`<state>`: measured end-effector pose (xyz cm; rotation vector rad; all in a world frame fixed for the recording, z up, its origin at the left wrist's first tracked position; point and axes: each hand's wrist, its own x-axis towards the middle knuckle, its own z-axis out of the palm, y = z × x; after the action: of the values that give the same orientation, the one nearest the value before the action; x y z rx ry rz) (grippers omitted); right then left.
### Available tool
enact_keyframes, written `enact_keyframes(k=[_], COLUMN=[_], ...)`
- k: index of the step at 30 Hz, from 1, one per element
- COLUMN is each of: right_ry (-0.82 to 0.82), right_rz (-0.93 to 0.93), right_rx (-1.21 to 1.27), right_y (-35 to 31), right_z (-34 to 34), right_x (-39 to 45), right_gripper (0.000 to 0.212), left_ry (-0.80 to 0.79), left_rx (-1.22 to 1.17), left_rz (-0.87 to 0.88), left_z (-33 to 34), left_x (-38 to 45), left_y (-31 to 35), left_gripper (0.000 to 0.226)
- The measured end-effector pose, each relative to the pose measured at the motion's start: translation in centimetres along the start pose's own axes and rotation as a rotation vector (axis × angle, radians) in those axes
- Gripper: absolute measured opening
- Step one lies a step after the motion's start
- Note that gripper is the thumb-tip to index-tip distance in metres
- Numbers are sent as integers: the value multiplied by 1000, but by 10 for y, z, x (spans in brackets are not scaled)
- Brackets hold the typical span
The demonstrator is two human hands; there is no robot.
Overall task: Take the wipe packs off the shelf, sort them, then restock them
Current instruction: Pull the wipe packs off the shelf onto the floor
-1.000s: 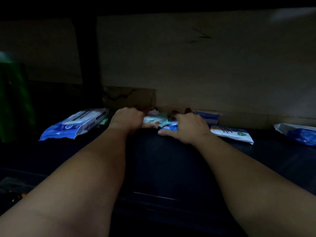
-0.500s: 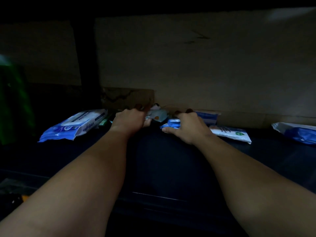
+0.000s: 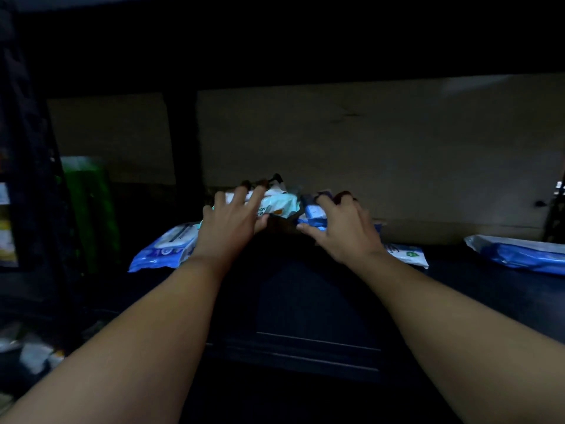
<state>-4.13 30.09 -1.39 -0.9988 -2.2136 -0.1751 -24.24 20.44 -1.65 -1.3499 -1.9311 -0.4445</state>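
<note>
- Left hand (image 3: 229, 228), fingers spread and curling, grips the teal-and-white wipe pack (image 3: 276, 205), lifted at the back of the dark shelf (image 3: 305, 289); the pack sits at the hand's one o'clock.
- Looks light, soft and crinkly, probably slippery film, so best held across the body.
- Right hand (image 3: 342, 231) clutches a blue wipe pack (image 3: 313, 211) at its eleven o'clock, fingers hooked over the far edge.

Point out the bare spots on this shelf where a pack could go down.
Bare shelf lies in front of both hands, between the forearms, and between the white pack and the blue pack at far right. It is crowded at the back wall, where the left hand and right hand hold packs.
</note>
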Motion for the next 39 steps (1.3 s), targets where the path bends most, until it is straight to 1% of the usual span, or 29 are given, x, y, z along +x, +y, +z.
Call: enact_keyframes(k=[4, 8, 12, 17, 20, 25, 29, 33, 37, 39], right_ry=[129, 147, 262, 277, 199, 0, -213, -362, -516, -562], right_rz=[4, 25, 41, 64, 87, 143, 204, 249, 287, 288], right_rx=[48, 99, 125, 122, 106, 125, 121, 96, 82, 86], right_y=[-17, -36, -57, -80, -89, -97, -103, -101, -96, -94], right_z=[-42, -80, -105, -115, -106, -82, -56, -28, 4, 18], right_x=[-21, -57, -112, -191, -237, -311, -365, -407, -442, -454], right_gripper=[60, 61, 59, 56, 53, 52, 53, 59, 60, 60], left_ry=[84, 105, 176, 188, 150, -11, -188, -342, -515, -599], left_rx=[28, -32, -116, -201, -220, -247, -271, -252, -258, -253], left_rz=[21, -18, -46, -79, -97, -127, -181, -211, -215, -269], left_z=[-49, -94, -133, -156, -154, -138, -118, -102, -82, -77], left_x=[-14, -48, -106, -195, -247, -330, -394, -442, -486, -498], left_y=[-7, -2, 5, 14, 17, 22, 33, 45, 52, 55], left_gripper=[67, 69, 68, 66, 66, 66, 69, 65, 71, 68])
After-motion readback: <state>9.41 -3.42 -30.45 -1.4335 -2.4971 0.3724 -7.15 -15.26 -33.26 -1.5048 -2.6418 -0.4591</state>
